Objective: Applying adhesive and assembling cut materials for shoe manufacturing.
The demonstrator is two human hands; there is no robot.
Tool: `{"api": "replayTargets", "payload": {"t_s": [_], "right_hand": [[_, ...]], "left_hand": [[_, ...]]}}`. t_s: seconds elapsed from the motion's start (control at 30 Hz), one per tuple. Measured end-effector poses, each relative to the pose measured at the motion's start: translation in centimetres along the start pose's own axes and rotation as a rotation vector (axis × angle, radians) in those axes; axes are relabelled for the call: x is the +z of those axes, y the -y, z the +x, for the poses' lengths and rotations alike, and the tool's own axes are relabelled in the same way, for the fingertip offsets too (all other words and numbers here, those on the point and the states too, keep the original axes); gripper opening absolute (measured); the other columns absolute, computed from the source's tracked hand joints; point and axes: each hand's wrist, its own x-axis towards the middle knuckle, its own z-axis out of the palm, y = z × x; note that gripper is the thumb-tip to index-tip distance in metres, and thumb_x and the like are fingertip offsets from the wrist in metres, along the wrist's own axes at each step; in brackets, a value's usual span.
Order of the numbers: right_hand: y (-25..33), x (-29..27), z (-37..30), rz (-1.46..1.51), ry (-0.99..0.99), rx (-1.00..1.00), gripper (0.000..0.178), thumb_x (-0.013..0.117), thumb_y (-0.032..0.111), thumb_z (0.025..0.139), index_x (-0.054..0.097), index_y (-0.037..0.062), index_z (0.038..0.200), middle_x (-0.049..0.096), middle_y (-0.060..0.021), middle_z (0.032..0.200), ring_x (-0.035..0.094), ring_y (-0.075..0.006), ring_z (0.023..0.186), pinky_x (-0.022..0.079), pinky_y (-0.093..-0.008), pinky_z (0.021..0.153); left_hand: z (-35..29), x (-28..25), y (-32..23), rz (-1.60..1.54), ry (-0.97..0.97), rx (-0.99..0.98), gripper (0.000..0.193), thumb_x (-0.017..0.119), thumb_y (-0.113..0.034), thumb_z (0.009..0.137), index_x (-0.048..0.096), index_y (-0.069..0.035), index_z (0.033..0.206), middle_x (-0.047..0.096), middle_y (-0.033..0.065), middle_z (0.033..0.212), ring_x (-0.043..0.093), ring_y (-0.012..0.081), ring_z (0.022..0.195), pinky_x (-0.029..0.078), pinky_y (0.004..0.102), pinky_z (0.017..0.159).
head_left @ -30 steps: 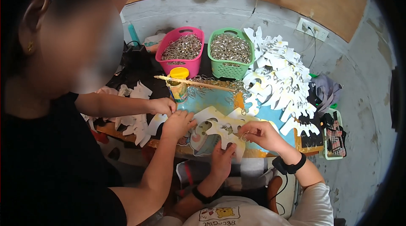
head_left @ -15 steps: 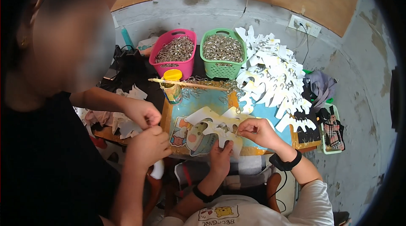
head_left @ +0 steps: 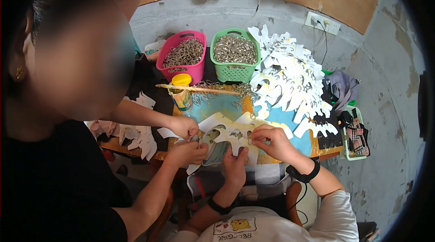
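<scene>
Over the work board, my left hand (head_left: 235, 168) is closed on the lower edge of a white cut-out piece (head_left: 238, 142), thumb and fingers either side of it. The piece has several curved prongs and yellowish smears. At its right end my right hand (head_left: 275, 142) pinches what looks like a small metal ring (head_left: 250, 140), partly hidden by the fingertips. More white cut-outs (head_left: 216, 120) lie on the board beneath. Close on the left, a co-worker's two hands (head_left: 185, 128) work together on another white piece (head_left: 193, 168).
Pink basket (head_left: 195, 72) and green basket (head_left: 235, 73) hold metal rings at the back. A stick (head_left: 217, 89) lies across a yellow-lidded jar (head_left: 183, 99). White pieces are heaped (head_left: 290, 79) at the right; others (head_left: 144, 140) lie left. The co-worker (head_left: 63, 165) leans in closely.
The co-worker's hands have moved right, over the board's left edge, with a white piece. My right hand has shifted slightly left toward the piece's end; my left hand keeps its hold.
</scene>
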Motion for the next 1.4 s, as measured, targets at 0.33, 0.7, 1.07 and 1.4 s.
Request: {"api": "replayTargets", "payload": {"t_s": [0.33, 0.7, 1.07, 1.4], "right_hand": [[-0.4, 1.3, -0.4, -0.023, -0.108, -0.035, 0.019, 0.072, -0.001, 0.078, 0.068, -0.0008, 0.096, 0.067, -0.0095, 0.099, 0.069, -0.0203, 0.078, 0.054, -0.0282, 0.066], [0.1, 1.3, 0.1, -0.018, -0.037, 0.019, 0.015, 0.072, -0.003, 0.076, 0.068, -0.0006, 0.09, 0.065, -0.008, 0.095, 0.066, -0.0185, 0.078, 0.054, -0.0272, 0.066], [-0.3, 0.0, -0.2, 0.032, 0.053, 0.113, 0.007, 0.07, 0.0, 0.077, 0.066, 0.0016, 0.083, 0.065, -0.0069, 0.092, 0.058, -0.0154, 0.066, 0.044, -0.0266, 0.058], [0.3, -0.5, -0.7, 0.046, 0.118, -0.007, 0.008, 0.068, -0.002, 0.077, 0.065, 0.0023, 0.084, 0.065, -0.0089, 0.09, 0.065, -0.0236, 0.074, 0.05, -0.0318, 0.065]], "left_hand": [[0.2, 0.4, 0.7, -0.036, -0.04, 0.078, 0.04, 0.061, 0.005, 0.087, 0.045, -0.003, 0.123, 0.055, 0.003, 0.112, 0.054, 0.0094, 0.097, 0.044, 0.0233, 0.084], [0.4, 0.3, 1.5, -0.041, -0.073, 0.106, 0.048, 0.057, 0.006, 0.087, 0.036, -0.006, 0.128, 0.052, 0.0062, 0.12, 0.053, 0.0137, 0.108, 0.047, 0.0274, 0.086], [0.0, -1.1, 1.1, -0.038, -0.015, -0.048, 0.044, 0.059, 0.003, 0.088, 0.041, -0.003, 0.127, 0.052, 0.0072, 0.121, 0.053, 0.0152, 0.109, 0.045, 0.0305, 0.093], [0.0, -1.3, -0.6, 0.124, -0.2, 0.202, 0.054, 0.063, 0.0, 0.088, 0.029, -0.001, 0.13, 0.049, 0.0149, 0.124, 0.054, 0.0209, 0.113, 0.047, 0.0339, 0.095]]}}
